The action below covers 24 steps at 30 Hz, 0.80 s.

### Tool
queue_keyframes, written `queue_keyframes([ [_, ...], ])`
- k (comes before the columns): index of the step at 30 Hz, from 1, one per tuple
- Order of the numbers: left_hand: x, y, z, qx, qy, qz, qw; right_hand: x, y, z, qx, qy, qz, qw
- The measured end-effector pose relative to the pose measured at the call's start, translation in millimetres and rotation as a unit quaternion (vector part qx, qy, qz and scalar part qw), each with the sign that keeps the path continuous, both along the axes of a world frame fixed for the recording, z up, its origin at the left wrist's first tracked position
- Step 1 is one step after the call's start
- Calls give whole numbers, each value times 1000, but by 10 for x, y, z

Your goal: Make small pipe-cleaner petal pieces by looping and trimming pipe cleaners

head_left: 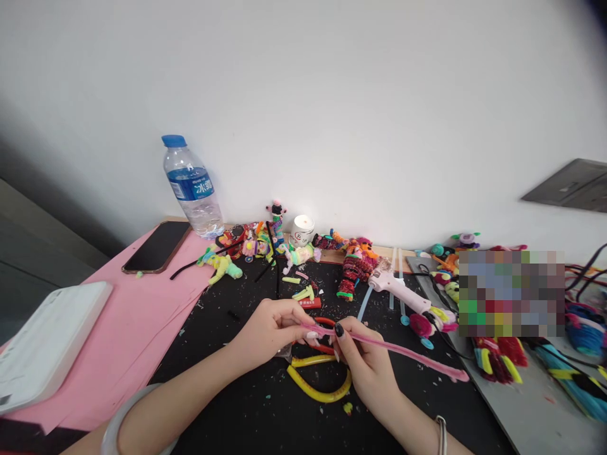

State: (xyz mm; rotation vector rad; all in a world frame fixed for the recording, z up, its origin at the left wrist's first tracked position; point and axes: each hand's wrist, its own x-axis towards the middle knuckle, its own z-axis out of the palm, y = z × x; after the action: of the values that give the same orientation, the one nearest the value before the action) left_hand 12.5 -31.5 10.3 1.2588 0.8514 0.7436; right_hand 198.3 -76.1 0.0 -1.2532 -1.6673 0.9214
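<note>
A long pink pipe cleaner (417, 357) runs between my hands, its free end reaching out to the right. My left hand (272, 330) pinches it near its left end. Close by, my right hand (365, 354) grips it between thumb and fingers, leaving a short stretch between the two. Beneath my fingers on the black mat (246, 404) lies a tool with yellow handles (320, 397). A red curved handle (327, 322) shows partly behind my fingers. A small red box (309, 303) sits just beyond them.
A pink glue gun (398, 291) lies at right, with clear glue sticks (364, 304) nearby. Several pipe-cleaner figures line the wall, including a dark red one (351, 273). A water bottle (192, 189), phone (157, 246), white box (57, 341) and candle jar (302, 230) stand around.
</note>
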Motion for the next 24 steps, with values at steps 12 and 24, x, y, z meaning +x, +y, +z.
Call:
queue_keyframes([
  [12, 4, 3, 0, -70, -11, -24, 997, 20, 10, -15, 4, 3, 15, 1000],
  [24, 32, 15, 4, -90, -50, -21, 994, 4, -7, -7, 23, -11, 1, 1000],
])
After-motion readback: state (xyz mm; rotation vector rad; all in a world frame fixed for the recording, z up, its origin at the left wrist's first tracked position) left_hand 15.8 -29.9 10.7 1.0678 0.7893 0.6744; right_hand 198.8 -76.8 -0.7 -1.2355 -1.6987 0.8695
